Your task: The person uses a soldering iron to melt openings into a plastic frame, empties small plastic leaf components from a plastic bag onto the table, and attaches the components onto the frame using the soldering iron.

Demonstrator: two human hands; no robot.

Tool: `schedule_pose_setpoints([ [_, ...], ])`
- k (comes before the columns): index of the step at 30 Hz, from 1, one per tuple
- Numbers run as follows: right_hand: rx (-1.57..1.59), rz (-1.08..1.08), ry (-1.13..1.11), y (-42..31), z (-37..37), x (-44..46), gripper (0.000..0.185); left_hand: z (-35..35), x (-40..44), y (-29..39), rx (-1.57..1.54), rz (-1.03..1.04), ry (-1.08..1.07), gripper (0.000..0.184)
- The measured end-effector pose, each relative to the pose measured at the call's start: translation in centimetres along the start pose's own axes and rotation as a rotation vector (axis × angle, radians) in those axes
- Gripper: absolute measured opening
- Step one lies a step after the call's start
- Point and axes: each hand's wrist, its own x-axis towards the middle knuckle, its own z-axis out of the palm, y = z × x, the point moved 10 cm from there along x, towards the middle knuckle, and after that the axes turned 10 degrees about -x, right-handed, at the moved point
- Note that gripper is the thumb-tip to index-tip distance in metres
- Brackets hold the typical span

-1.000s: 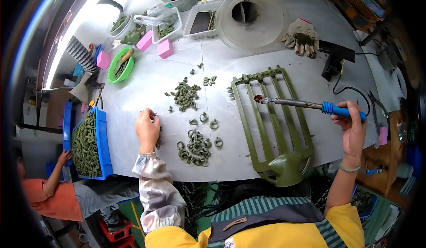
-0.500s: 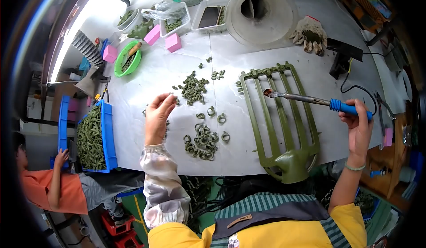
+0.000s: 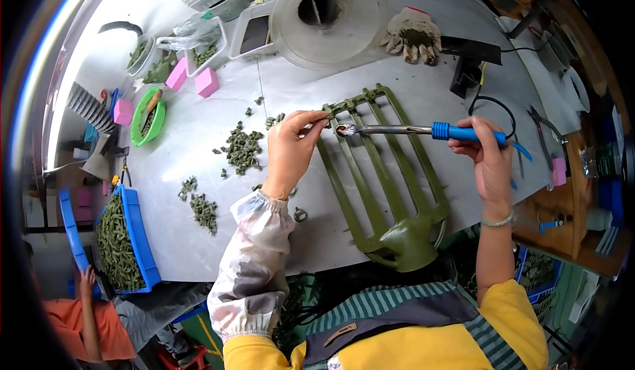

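My right hand (image 3: 487, 155) grips the blue handle of a soldering iron (image 3: 397, 130), its broad, dark-stained tip pointing left over the frame. That tip is close to the fingers of my left hand (image 3: 292, 152), which pinch a small green piece (image 3: 328, 115) at the upper left corner of a green slotted frame (image 3: 387, 195). More small pieces line the frame's far bar. Left of my left hand lies a pile of small green pieces (image 3: 241, 148). Green ring-shaped pieces (image 3: 300, 215) are partly hidden behind my left wrist and sleeve.
A large translucent round cover (image 3: 357, 26) and a stained glove (image 3: 413, 36) lie at the back. A green bowl (image 3: 153, 128), pink blocks (image 3: 206, 83) and a blue crate (image 3: 140, 238) of green pieces are to the left, near a person in an orange shirt (image 3: 92, 327). A black stand (image 3: 466, 72) is at right.
My left hand has moved right from the piles to the frame's far corner. The soldering iron has come down and nearer to it. The camera view has shifted.
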Motion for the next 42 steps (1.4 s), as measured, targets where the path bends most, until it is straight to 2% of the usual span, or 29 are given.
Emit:
schedule_pose_setpoints([
  [4,0.019,0.008,0.006,0.9,0.4,0.5,0.030,0.7,0.3,1.5,0.309,0.228,0.068,0.019],
  [17,0.070,0.022,-0.025,2.0,1.7,1.2,0.029,1.7,0.7,0.4,0.334,0.197,0.064,0.019],
  [24,-0.028,0.015,0.038,0.0,-1.3,0.5,0.030,1.7,0.6,0.5,0.347,0.226,0.029,0.017],
  [26,-0.017,0.019,0.060,0.2,-1.9,0.5,0.031,1.3,0.4,0.9,0.318,0.300,0.009,0.020],
  [28,-0.021,0.035,0.060,0.5,-2.1,0.4,0.031,-1.5,0.5,1.1,0.098,0.187,0.036,0.021],
  [29,-0.031,0.040,0.056,0.6,-2.4,0.3,0.031,-4.2,0.2,-0.3,-0.028,0.062,0.094,0.021],
  [30,-0.045,0.045,0.060,0.5,-2.7,0.2,0.031,-7.6,-0.3,-1.5,-0.019,0.053,0.200,0.017],
  [31,-0.046,0.052,0.065,0.2,-2.6,0.0,0.032,-11.0,-1.6,-3.4,-0.033,-0.182,0.268,0.017],
  [34,-0.036,0.058,0.054,0.3,-2.7,-0.3,0.032,-22.6,-5.4,-8.4,0.661,-0.246,0.344,0.017],
  [36,-0.035,0.052,0.050,0.2,-2.6,-0.5,0.032,-26.7,-8.0,-10.0,0.963,-0.398,0.311,0.026],
  [38,-0.035,0.052,0.045,0.1,-2.3,-0.6,0.031,-27.5,-9.8,-11.1,1.035,-0.465,0.196,0.030],
  [41,-0.027,0.055,0.035,0.1,-2.0,-0.6,0.031,-26.2,-10.9,-10.2,1.088,-0.265,0.261,0.028],
  [42,-0.021,0.052,0.027,0.2,-2.0,-0.5,0.031,-26.5,-11.3,-10.1,1.096,-0.258,0.295,0.029],
])
